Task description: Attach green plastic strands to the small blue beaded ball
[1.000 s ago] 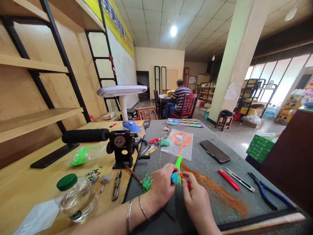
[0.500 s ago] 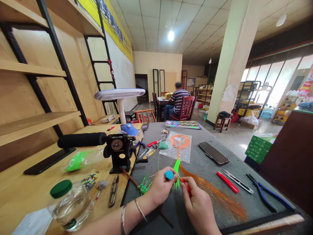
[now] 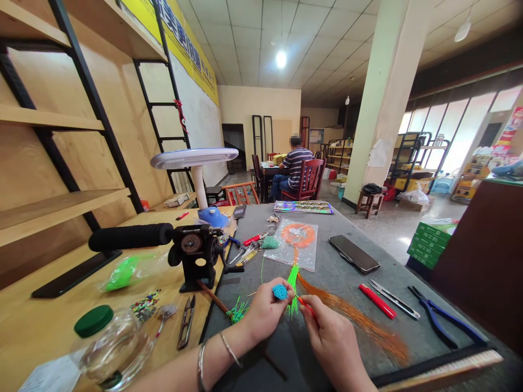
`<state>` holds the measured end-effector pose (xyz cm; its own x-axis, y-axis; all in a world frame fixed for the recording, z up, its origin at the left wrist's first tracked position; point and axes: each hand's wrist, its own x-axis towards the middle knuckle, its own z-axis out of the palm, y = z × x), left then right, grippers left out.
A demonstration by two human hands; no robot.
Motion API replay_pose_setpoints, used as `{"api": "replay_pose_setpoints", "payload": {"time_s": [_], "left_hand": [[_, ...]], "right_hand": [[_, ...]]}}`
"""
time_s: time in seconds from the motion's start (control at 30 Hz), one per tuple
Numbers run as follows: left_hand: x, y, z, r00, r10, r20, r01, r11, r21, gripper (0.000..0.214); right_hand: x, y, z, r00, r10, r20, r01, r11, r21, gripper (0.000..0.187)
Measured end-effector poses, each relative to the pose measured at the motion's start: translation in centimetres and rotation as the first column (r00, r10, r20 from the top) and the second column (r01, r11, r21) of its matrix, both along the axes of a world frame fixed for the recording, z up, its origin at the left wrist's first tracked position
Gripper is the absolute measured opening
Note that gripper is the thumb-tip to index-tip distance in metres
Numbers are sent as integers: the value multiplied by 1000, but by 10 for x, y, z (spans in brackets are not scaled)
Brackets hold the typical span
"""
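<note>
My left hand (image 3: 261,316) is closed on a small bright-blue piece with a knobbly, woven-looking surface (image 3: 280,292), pinched between thumb and fingers. Close to its fingertips, my right hand (image 3: 333,335) grips a slim tool with an orange-red handle (image 3: 307,306). The tool's thin tip points at the left fingertips; whether it touches the blue piece I cannot tell. Just behind both hands lies a bundle of bright-green strands (image 3: 293,276). A long hank of orange-brown fibres (image 3: 359,321) stretches to the right of it. Beneath my left wrist, a brown stick (image 3: 212,296) has green strands (image 3: 237,311) around it.
On the left stand a black hand-cranked device (image 3: 197,256) and a green-lidded jar (image 3: 116,348). Snips (image 3: 187,322) and loose beads (image 3: 146,306) lie nearby. To the right are a phone (image 3: 354,254), tweezers (image 3: 395,299) and blue-handled pliers (image 3: 439,318). A person (image 3: 296,163) sits farther back.
The whole view has shifted slightly, so everything appears a little farther left. Both hands keep nearly the same pose, with the blue piece and the tool still held.
</note>
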<state>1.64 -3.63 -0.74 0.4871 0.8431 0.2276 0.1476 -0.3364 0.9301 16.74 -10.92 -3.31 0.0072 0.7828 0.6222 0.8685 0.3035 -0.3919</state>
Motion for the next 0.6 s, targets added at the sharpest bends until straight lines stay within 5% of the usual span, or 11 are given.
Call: {"api": "replay_pose_setpoints", "payload": {"time_s": [0.17, 0.33, 0.6], "left_hand": [[0, -1, 5, 999, -12, -35, 14, 999, 34, 21], [0, -3, 7, 999, -18, -31, 19, 999, 28, 23], [3, -11, 11, 995, -33, 91, 51, 980, -194, 26]], "right_hand": [[6, 0, -3, 999, 43, -24, -44, 997, -58, 25], [6, -1, -2, 964, 92, -250, -142, 971, -191, 24], [2, 0, 2, 679, 85, -729, -364, 902, -233, 38]]}}
